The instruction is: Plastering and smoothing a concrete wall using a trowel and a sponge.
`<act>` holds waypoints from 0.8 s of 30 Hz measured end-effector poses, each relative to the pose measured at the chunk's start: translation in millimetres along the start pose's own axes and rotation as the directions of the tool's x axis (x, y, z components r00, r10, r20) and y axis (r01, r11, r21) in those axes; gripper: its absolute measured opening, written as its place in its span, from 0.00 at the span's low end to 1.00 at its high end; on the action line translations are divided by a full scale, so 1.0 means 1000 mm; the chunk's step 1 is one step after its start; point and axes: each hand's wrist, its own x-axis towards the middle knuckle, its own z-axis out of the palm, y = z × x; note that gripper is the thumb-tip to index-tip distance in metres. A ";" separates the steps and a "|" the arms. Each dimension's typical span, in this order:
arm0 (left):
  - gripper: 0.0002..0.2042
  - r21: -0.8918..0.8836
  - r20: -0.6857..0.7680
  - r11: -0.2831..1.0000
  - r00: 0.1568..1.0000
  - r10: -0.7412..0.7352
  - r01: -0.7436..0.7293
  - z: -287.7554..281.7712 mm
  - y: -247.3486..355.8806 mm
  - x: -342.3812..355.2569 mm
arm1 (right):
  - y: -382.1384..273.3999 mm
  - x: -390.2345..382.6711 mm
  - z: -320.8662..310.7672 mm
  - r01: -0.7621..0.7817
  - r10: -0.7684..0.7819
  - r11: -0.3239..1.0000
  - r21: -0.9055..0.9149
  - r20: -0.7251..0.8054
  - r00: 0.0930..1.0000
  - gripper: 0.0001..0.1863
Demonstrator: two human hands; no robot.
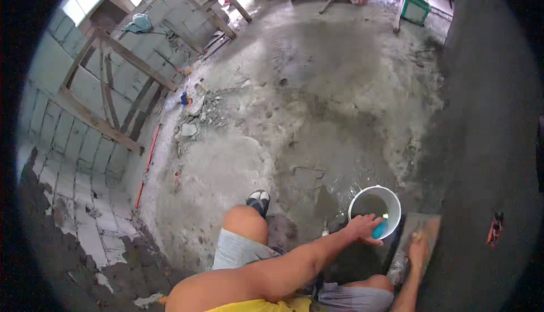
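Note:
A white bucket (354, 205) with greyish water in it stands on the wet floor in front of me. My left hand (365, 228) reaches over its near rim, fingers curled round a small blue object (380, 229) whose kind I cannot make out. To the right of the bucket, my right hand (419, 248) grips a long, flat plastering float (424, 224), tilted beside the grey wall. A pointed trowel (327, 205) lies on the floor left of the bucket, its handle toward me.
The smooth grey wall (479, 142) rises close on my right, with a red-handled tool (496, 229) on it. A bent metal rod (309, 169) lies beyond the trowel. At left, a wooden frame (107, 85) leans by the block wall, near rubble (192, 125) and an orange pipe (150, 156).

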 end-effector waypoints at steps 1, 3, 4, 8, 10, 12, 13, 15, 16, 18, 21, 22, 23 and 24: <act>0.45 -0.059 -0.002 0.998 1.000 -0.012 0.012 -0.006 0.002 -0.001 | -0.001 0.011 0.016 -0.088 0.038 0.903 0.420 0.125 0.991 0.19; 0.50 -0.194 -0.005 0.978 0.997 -0.075 0.073 -0.013 0.005 -0.005 | -0.008 0.001 0.016 -0.226 0.080 0.766 0.602 0.259 0.962 0.16; 0.50 -0.178 -0.013 0.982 0.998 -0.068 0.065 -0.013 0.002 -0.002 | -0.024 -0.009 0.010 -0.385 0.081 0.585 0.714 0.421 0.904 0.16; 0.43 -0.353 -0.119 0.932 0.985 -0.126 0.076 -0.024 -0.009 0.018 | -0.030 -0.019 0.027 -0.367 0.146 0.637 0.678 0.361 0.921 0.18; 0.38 -0.547 0.001 0.835 0.998 -0.067 0.057 -0.051 0.022 0.026 | -0.008 -0.017 0.049 0.041 -0.035 0.997 0.064 -0.086 0.996 0.19; 0.35 -0.593 0.077 0.803 0.988 0.136 -0.065 -0.077 0.087 0.011 | 0.012 -0.013 0.071 0.248 -0.265 0.954 -0.170 -0.079 0.961 0.19; 0.35 -0.588 0.074 0.798 0.973 0.218 -0.134 -0.080 0.113 0.010 | 0.012 -0.012 0.076 0.451 -0.497 0.801 -0.394 -0.019 0.867 0.21; 0.30 -0.434 0.153 0.876 0.941 0.301 -0.210 -0.056 0.154 0.017 | 0.033 -0.039 0.075 0.456 -0.437 0.822 -0.341 0.135 0.889 0.20; 0.30 -0.440 0.159 0.871 0.936 0.314 -0.218 -0.051 0.167 0.021 | 0.043 -0.053 0.075 0.428 -0.391 0.855 -0.292 0.178 0.903 0.20; 0.24 0.094 0.344 0.960 0.914 0.217 -0.264 -0.034 0.189 0.029 | 0.047 -0.076 0.064 0.363 -0.334 0.910 -0.201 0.164 0.928 0.20; 0.16 0.316 0.194 0.906 0.954 0.228 -0.281 -0.046 0.169 0.037 | 0.003 -0.068 0.046 0.420 -0.426 0.904 -0.076 -0.101 0.899 0.19; 0.17 0.356 0.083 0.916 0.983 0.167 -0.185 -0.049 0.144 0.046 | -0.030 -0.067 0.028 0.459 -0.470 0.883 -0.102 -0.235 0.851 0.19; 0.22 -0.022 0.050 0.962 0.961 0.272 -0.272 -0.053 0.138 0.045 | -0.015 -0.068 0.013 0.412 -0.537 0.839 -0.356 -0.425 0.728 0.18; 0.28 -0.075 -0.248 0.945 0.924 0.292 -0.319 -0.051 0.121 0.034 | -0.018 -0.073 0.001 0.026 -0.051 0.963 -0.267 -0.086 0.995 0.19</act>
